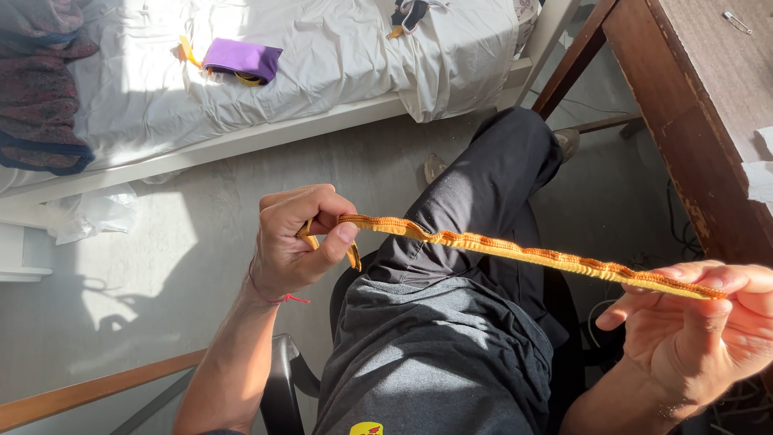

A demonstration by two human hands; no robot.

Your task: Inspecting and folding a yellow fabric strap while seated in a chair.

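A narrow orange fabric strap point(515, 248) with a ruffled edge stretches taut between both hands above my lap. My left hand point(298, 242) pinches its left end between thumb and curled fingers, a short tail hanging below the thumb. My right hand point(700, 330) grips the right end with the thumb pressed on top, fingers partly spread beneath. A thin red thread circles my left wrist.
I sit on a chair with dark trousers point(491, 185) and a grey shirt. A bed with a white sheet point(322, 56) stands ahead, bearing a purple pouch point(241, 58) and dark patterned cloth point(36, 89). A brown wooden desk point(700, 121) stands at the right.
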